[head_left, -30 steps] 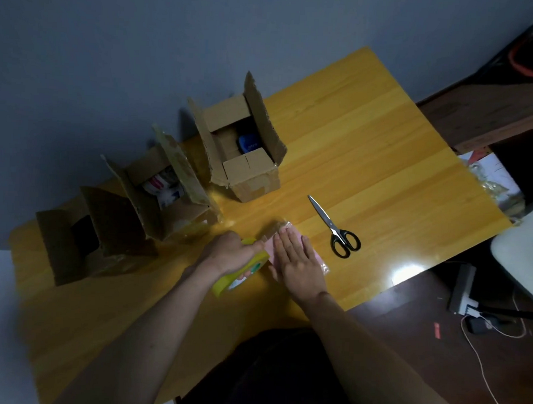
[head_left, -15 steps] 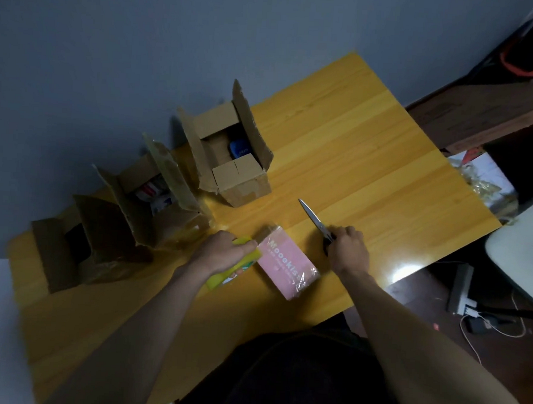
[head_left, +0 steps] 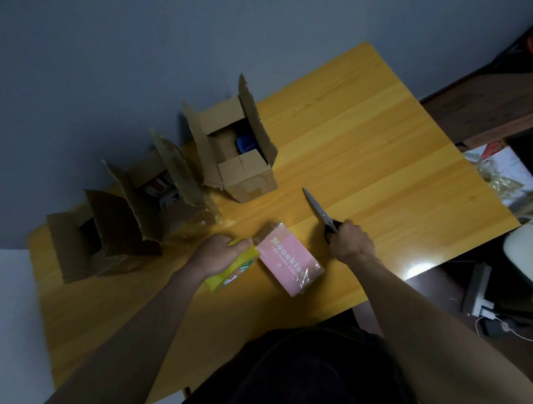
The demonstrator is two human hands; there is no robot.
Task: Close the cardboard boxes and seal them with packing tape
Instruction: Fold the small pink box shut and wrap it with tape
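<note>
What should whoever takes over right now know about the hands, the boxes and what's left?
Left hand grips a yellow pack beside the pink wrapped pack. Right hand grips the scissors by the handles, blades on the table. Three cardboard boxes stand along the wall side, all flaps open. Nothing is closed or taped; no tape roll is visible.

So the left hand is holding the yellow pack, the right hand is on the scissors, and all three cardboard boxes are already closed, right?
Not quite: the boxes are open. The head view shows all three cardboard boxes with flaps standing up and contents visible in two. The rest holds: the left hand grips the yellow pack, and the right hand is on the scissors.
</note>
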